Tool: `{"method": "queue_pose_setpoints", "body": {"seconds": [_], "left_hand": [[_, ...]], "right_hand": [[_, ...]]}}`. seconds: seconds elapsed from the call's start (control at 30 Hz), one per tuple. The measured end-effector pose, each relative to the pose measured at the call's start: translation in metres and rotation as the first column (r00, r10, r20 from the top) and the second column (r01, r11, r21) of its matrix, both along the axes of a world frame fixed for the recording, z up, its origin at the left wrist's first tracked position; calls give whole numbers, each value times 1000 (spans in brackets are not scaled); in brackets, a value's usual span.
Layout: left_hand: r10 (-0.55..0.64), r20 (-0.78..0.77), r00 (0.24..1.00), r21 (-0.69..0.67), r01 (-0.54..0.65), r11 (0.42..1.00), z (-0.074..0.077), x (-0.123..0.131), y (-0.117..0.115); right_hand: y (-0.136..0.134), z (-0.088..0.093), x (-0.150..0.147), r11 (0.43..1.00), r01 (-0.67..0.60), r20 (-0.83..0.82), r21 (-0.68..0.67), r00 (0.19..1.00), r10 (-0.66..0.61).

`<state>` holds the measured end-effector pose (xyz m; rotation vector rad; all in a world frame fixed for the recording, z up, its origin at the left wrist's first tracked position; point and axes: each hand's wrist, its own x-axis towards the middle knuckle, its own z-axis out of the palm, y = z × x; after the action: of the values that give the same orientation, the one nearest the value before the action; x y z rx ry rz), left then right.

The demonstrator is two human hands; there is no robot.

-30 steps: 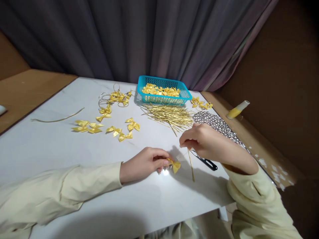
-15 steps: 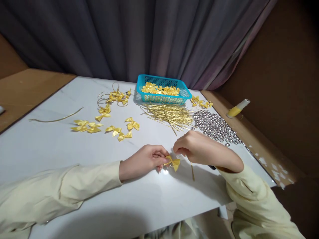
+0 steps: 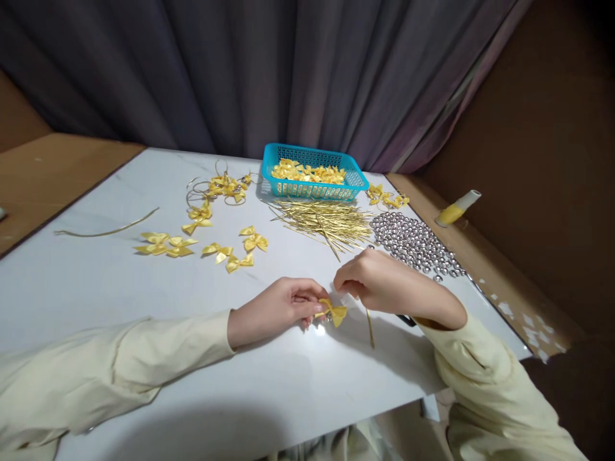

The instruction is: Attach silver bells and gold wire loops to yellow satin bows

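Observation:
My left hand (image 3: 278,308) rests on the white table (image 3: 96,288) and pinches a small yellow ribbon bow (image 3: 334,312). My right hand (image 3: 379,282) is closed just right of the bow, its fingertips close to it, and it pinches a thin gold tie (image 3: 369,326) that hangs down from the fingers onto the table. Both sleeves are pale yellow.
A blue basket (image 3: 353,180) of yellow bows stands at the back. In front of it lie a heap of gold ties (image 3: 324,221) and silver beads (image 3: 413,242). Loose bows (image 3: 218,251) and bows with loops (image 3: 225,187) lie to the left. A yellow spool (image 3: 456,210) lies on the right ledge.
My right hand has moved left and down from near the beads to the bow, carrying the gold tie. It now covers the black-handled tool. The left hand has barely moved.

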<state>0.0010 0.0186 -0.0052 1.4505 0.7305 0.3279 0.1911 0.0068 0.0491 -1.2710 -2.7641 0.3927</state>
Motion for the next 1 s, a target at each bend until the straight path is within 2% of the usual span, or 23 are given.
{"method": "queue_pose_setpoints", "body": {"seconds": [0.27,0.47,0.7,1.0], "left_hand": [[29,-30,999,-29,-30,999,7,3,-1],[41,-24,999,-13,-41,999,7,2,0],[21,-56,998,56,-18,998,9,1,-4],[13,-43,999,63,-10,998,9,1,-4]], "right_hand": [[1,-2,0,999,9,-27,32,1000,-9],[2,-4,0,999,36,-104,1,994,-36],[9,-10,4,996,-30,-265,-86,964,6],[10,-8,5,985,-16,-296,-169,955,-35]]}}
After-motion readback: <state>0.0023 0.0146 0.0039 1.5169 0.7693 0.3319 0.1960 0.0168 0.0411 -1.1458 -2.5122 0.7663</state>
